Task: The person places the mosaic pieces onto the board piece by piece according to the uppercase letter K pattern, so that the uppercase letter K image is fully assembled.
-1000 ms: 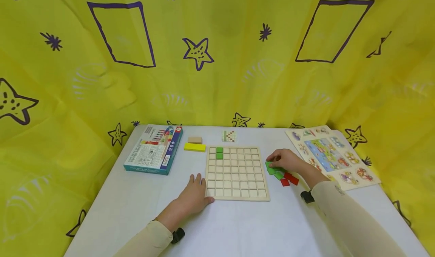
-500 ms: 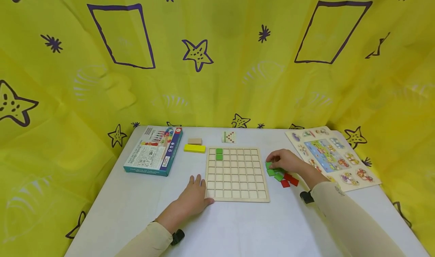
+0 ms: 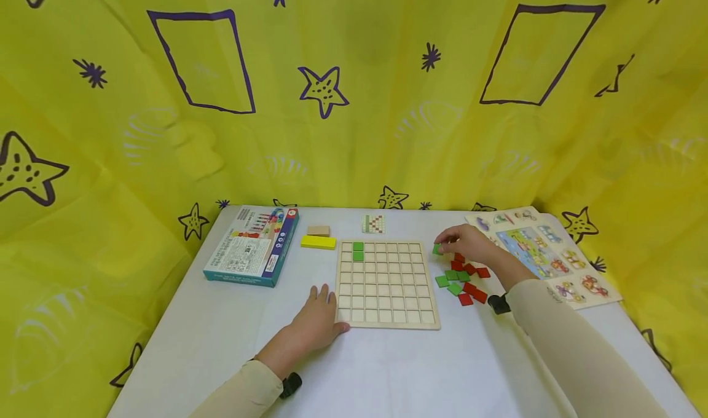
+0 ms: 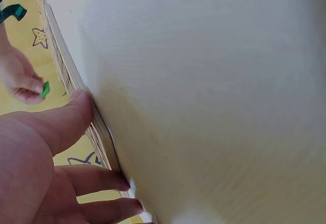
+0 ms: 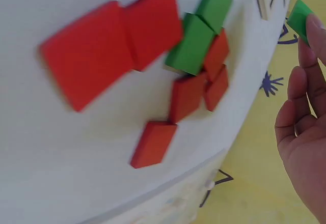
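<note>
A wooden grid board (image 3: 387, 327) lies mid-table, with two green square tiles (image 3: 358, 251) in its second column at the top. My left hand (image 3: 314, 321) rests at the board's lower left corner, thumb along the front edge and fingers spread by the left side. My right hand (image 3: 467, 246) pinches a green tile (image 5: 299, 20) between thumb and fingertips, raised beside the board's upper right edge. Below that hand lies a loose pile of green tiles (image 3: 442, 281) and red tiles (image 3: 465, 299); the right wrist view shows them close up.
Behind the board lies a small pattern card (image 3: 373, 224). A yellow block (image 3: 318, 243) and a plain wooden block (image 3: 318, 230) sit to its left, near a game box (image 3: 251, 246). A picture puzzle board (image 3: 575, 292) lies at the right.
My right hand has lifted off the pile and moved slightly away from me, now holding a green tile. More red and green tiles show beneath it. My left hand has stayed in place.
</note>
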`<state>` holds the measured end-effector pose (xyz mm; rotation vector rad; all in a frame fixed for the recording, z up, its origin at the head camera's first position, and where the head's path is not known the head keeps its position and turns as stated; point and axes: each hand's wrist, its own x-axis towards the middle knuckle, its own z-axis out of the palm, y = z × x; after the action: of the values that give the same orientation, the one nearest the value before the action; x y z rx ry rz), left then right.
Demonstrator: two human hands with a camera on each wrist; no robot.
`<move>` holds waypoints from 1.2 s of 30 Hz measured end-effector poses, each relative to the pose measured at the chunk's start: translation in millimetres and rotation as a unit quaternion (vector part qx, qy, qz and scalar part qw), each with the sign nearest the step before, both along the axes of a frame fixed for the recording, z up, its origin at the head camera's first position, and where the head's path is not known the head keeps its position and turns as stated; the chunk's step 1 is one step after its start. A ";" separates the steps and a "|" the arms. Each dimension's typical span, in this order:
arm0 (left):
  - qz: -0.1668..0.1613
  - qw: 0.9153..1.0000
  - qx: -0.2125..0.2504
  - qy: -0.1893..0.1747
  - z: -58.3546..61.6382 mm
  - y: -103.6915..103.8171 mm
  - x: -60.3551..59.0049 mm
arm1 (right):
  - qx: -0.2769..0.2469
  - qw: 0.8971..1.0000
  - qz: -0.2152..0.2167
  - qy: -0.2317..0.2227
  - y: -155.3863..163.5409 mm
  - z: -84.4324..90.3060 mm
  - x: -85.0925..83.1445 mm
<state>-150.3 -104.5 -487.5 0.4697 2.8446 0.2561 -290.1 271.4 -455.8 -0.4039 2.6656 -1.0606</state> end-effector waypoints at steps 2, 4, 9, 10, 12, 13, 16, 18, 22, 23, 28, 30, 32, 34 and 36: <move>0.001 1.000 -0.001 -0.001 0.1 0.2 0.0 | 0.003 1.000 -0.001 0.013 -1.2 6.8 -4.0; 0.002 1.000 -0.001 -0.002 0.3 0.5 0.1 | 0.002 1.000 -0.008 0.020 -2.5 11.5 -8.1; 0.006 1.000 -0.002 -0.005 -0.2 0.9 0.2 | -0.013 0.999 -0.001 0.032 -6.6 18.0 -16.0; 0.006 1.000 -0.003 -0.004 -0.5 0.8 0.1 | -0.013 0.999 0.001 0.034 -8.0 19.1 -16.9; 0.006 1.000 -0.005 -0.003 -0.2 0.7 0.3 | -0.013 0.999 0.003 0.032 -11.6 21.7 -18.0; 0.006 1.000 -0.006 -0.001 -0.5 0.4 0.2 | -0.013 0.999 0.005 0.031 -13.7 23.2 -18.2; 0.001 1.000 -0.011 0.000 -0.3 -0.1 0.0 | -0.016 1.000 0.007 0.024 -21.2 27.4 -18.9; -0.002 1.000 -0.013 0.001 0.3 -0.2 -0.2 | -0.021 1.000 0.007 0.021 -27.0 29.1 -20.1; -0.009 1.000 -0.020 0.003 1.1 -0.3 -0.6 | -0.024 0.999 0.010 0.023 -39.2 30.0 -24.7; -0.009 1.000 -0.021 0.003 0.9 -0.8 -0.7 | -0.024 0.999 0.010 0.024 -42.7 30.0 -26.0; -0.021 0.999 -0.037 0.013 -0.9 -1.7 -1.9 | -0.022 0.999 0.022 0.031 -59.5 35.1 -28.9; -0.025 0.999 -0.042 0.017 -1.0 -1.4 -2.8 | -0.025 0.999 0.025 0.030 -65.3 37.9 -29.3; -0.026 0.999 -0.041 0.018 -0.9 -0.9 -3.2 | -0.028 0.999 0.024 0.026 -70.2 40.2 -29.7; -0.025 0.999 -0.040 0.016 -0.5 -0.4 -3.2 | -0.031 0.999 0.026 0.025 -75.3 41.2 -30.4; -0.022 0.999 -0.042 0.012 -0.2 -0.4 -2.5 | -0.034 0.998 0.034 0.027 -80.6 41.6 -31.1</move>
<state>-152.8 -104.9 -487.8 0.5214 2.8519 0.1233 -321.2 190.8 -414.3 -0.5406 2.6468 -1.1366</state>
